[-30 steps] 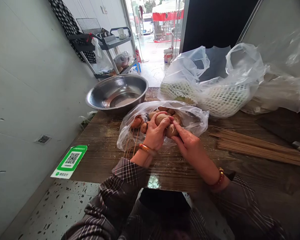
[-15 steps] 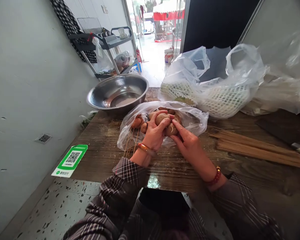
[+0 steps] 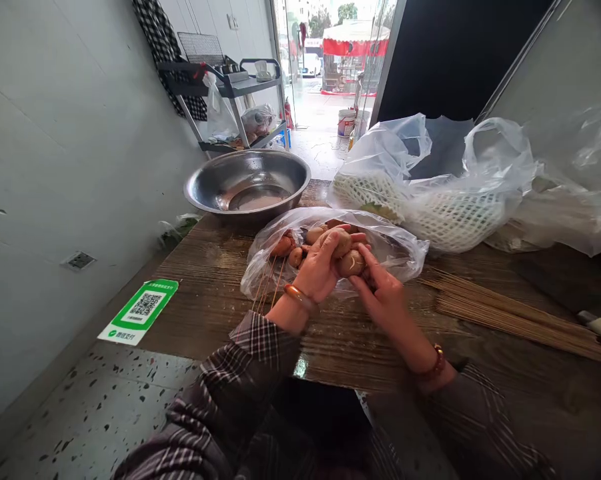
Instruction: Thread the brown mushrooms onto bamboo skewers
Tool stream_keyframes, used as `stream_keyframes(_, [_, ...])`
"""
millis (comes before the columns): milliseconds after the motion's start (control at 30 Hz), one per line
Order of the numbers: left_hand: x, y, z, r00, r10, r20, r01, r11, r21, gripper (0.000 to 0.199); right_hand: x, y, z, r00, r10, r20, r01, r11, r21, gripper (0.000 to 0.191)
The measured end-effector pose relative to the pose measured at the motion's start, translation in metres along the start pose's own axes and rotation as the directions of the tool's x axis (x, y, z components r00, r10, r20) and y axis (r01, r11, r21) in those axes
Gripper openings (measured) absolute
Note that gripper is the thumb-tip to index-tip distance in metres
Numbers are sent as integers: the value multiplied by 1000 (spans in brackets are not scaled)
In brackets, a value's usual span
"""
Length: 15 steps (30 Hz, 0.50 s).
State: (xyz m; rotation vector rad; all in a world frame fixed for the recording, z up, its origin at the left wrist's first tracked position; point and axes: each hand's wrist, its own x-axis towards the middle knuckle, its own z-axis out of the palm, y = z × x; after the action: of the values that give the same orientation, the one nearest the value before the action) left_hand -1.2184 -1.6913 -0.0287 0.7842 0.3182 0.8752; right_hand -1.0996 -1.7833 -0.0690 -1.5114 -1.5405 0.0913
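Relative to the earlier frames, the left hand (image 3: 320,270) has its fingertips uncurled further past the upper mushroom (image 3: 341,245), which sits more to the right in the grasp; the whole scene also appears slightly further right in the head view. Wooden table (image 3: 205,273): bears all items below, down to the mushrooms. Clear plastic bags (image 3: 460,207) with white netted contents stand at the far right. Steel basin (image 3: 250,200): far left part of table, upright. Open plastic bag (image 3: 403,250): nearer, just in front of basin, its mouth gaping toward the hands, with brown mushrooms (image 3: 316,233) inside. Bundle of thin sticks (image 3: 510,310): lies flat to the right of this bag. Green card (image 3: 143,308) with a square code: at the left table edge.

Left hand: palm up under the upper mushroom, thumb laid across it, fingers slightly apart beyond it. Right hand (image 3: 387,297): thumb and index finger pinch the lower mushroom (image 3: 351,265) from its right side; the other fingers are partly hidden, spread not readable. Both held mushrooms are close together, over the near edge of the open bag. Smallest: a few loose sticks (image 3: 266,287), left of the left wrist, angled toward the bag.
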Motion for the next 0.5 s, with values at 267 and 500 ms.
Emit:
stream_keyframes(267, [0, -11, 0, 999, 23, 30, -23, 999, -26, 47, -4, 2, -1, 1000, -7, -12, 7, 1000, 8, 58])
stream_keyframes(500, [6, 10, -15, 993, 80, -92, -80, 997, 4, 41, -12, -4, -17, 942, 231, 244, -287, 931, 226, 71])
